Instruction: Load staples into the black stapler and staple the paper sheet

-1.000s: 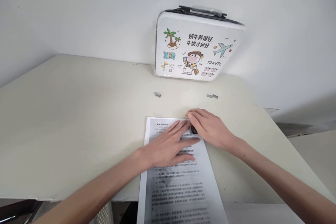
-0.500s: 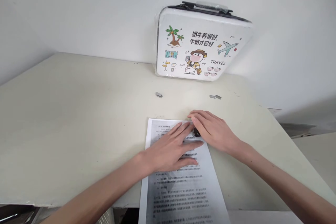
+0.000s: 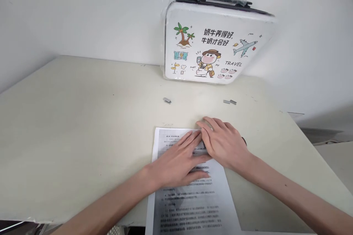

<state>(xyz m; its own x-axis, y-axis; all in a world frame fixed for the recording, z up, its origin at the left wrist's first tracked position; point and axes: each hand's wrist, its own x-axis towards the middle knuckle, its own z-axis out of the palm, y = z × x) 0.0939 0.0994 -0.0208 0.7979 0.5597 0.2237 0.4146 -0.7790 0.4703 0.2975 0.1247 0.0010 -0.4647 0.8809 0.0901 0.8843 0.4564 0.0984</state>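
Note:
Printed sheets of paper (image 3: 190,205) lie on the table, their lower part running out of view at the front edge. My left hand (image 3: 176,161) rests flat on the upper part of the page, fingers spread. Curled over the top right corner of the paper is my right hand (image 3: 223,141), closed around a small black stapler (image 3: 244,141). Only dark bits of the stapler show beside the palm and under the fingers; its jaws are hidden. The fingertips of both hands nearly meet at that corner.
A white cartoon-printed case (image 3: 215,44) with a black handle stands against the wall at the back. Staple strips (image 3: 167,100) lie in front of it on the left, and more strips (image 3: 230,101) on the right. The pale table (image 3: 82,128) reaches far left.
My right hand has closed and turned down over the black stapler, which now also shows at the hand's right side. My left hand stays flat on the paper. The view has shifted slightly.

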